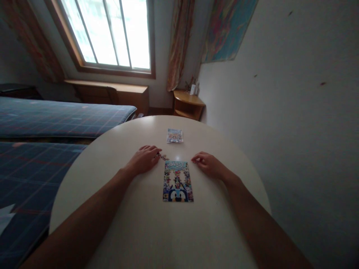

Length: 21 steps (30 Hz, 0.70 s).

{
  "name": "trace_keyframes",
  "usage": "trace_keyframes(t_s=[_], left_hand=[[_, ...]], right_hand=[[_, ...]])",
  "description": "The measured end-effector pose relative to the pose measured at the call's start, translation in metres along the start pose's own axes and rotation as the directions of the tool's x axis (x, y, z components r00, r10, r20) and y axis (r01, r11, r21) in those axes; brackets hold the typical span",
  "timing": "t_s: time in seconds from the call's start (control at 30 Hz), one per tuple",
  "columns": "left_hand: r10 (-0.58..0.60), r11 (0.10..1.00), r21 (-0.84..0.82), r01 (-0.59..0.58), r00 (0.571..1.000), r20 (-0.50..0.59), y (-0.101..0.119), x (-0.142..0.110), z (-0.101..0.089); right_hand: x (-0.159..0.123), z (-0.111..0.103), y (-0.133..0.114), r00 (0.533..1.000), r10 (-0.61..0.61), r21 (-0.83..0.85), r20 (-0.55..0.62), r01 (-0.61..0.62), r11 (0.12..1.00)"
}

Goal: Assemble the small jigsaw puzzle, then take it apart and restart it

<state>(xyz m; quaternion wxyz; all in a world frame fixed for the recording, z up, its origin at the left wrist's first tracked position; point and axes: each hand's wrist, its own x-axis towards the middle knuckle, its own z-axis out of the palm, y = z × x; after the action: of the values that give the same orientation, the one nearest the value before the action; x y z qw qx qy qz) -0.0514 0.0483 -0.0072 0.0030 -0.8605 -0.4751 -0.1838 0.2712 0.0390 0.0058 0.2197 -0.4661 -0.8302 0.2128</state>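
A colourful picture puzzle [177, 195] with a blue cartoon dog face lies flat on the white round table [134, 228]. Pale patches break up its middle. Just beyond its top left corner is a small heap of loose pieces [163, 157]. My left hand [145, 158] rests palm down at the left of that heap, fingers stretched out and fingertips touching its edge. To the right of the puzzle's top edge, my right hand [208, 163] lies on the table, its fingers loosely bent and apart, with nothing visible in them.
A small printed sheet or packet [174, 136] lies farther back on the table. Beds with blue checked mattresses [56, 117] stand at the left. A wall [294, 123] runs along the right, and a wooden corner shelf [188, 98] stands behind the table.
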Motion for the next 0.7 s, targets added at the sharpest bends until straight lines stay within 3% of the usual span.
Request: trace_keyframes(t_s=[0.17, 0.33, 0.57, 0.7], left_hand=[[-0.040, 0.995, -0.096, 0.040, 0.999, 0.001, -0.019, -0.012, -0.004], [-0.071, 0.993, -0.090, 0.076, 0.996, 0.053, -0.039, -0.022, -0.006], [-0.183, 0.980, -0.066, 0.189, 0.979, 0.087, -0.041, -0.021, -0.013], [-0.168, 0.983, -0.058, 0.174, 0.981, 0.096, -0.038, -0.020, -0.017]], right_hand=[[-0.002, -0.001, 0.002, 1.000, 0.003, 0.005, 0.008, -0.003, 1.000], [-0.004, -0.003, 0.004, 1.000, -0.004, 0.013, 0.005, 0.004, 1.000], [-0.002, -0.001, 0.005, 1.000, -0.017, 0.005, 0.002, 0.017, 1.000], [-0.001, 0.001, 0.007, 0.999, -0.036, 0.004, 0.002, 0.036, 0.999]])
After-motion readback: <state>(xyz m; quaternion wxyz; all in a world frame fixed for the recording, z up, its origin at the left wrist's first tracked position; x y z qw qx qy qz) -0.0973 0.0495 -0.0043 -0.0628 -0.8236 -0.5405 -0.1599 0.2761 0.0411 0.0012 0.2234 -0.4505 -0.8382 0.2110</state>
